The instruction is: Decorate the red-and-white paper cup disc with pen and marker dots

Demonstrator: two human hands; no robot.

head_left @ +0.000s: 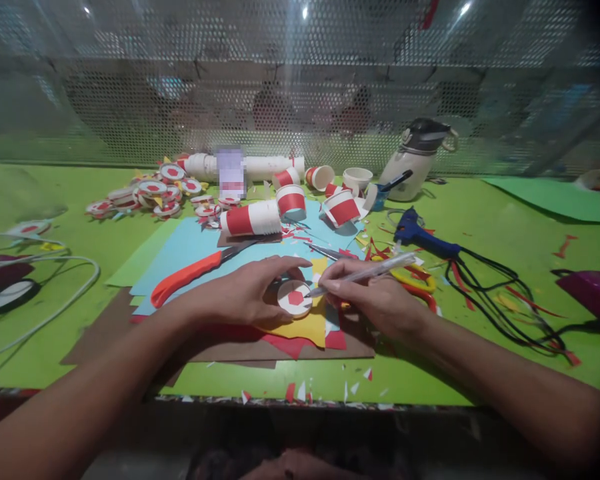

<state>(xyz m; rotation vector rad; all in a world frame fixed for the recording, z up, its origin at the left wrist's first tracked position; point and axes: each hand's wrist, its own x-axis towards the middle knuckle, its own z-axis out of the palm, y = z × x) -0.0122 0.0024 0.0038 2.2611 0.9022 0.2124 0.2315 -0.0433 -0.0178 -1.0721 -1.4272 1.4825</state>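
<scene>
Between my left thumb and fingers is a small white paper disc point(285, 303) with a red hexagon at its centre; my left hand point(253, 290) is closed on its edge. My right hand point(363, 290) grips a slim silvery pen point(375, 272), whose tip meets the disc beside the hexagon. Underneath lies a yellow paper piece point(300, 329) on stacked coloured sheets. An orange-handled cutter point(193, 273) rests beyond my left wrist. Scissors with yellow and red handles point(420, 283) are partly hidden behind my right hand.
Red-and-white paper cups point(250, 219) stand and lie farther back. Several decorated discs point(153, 190) are heaped at the back left. A blue glue gun point(423, 233) with black cord lies right, near a bottle point(413, 160). Paper scraps point(300, 392) litter the front edge.
</scene>
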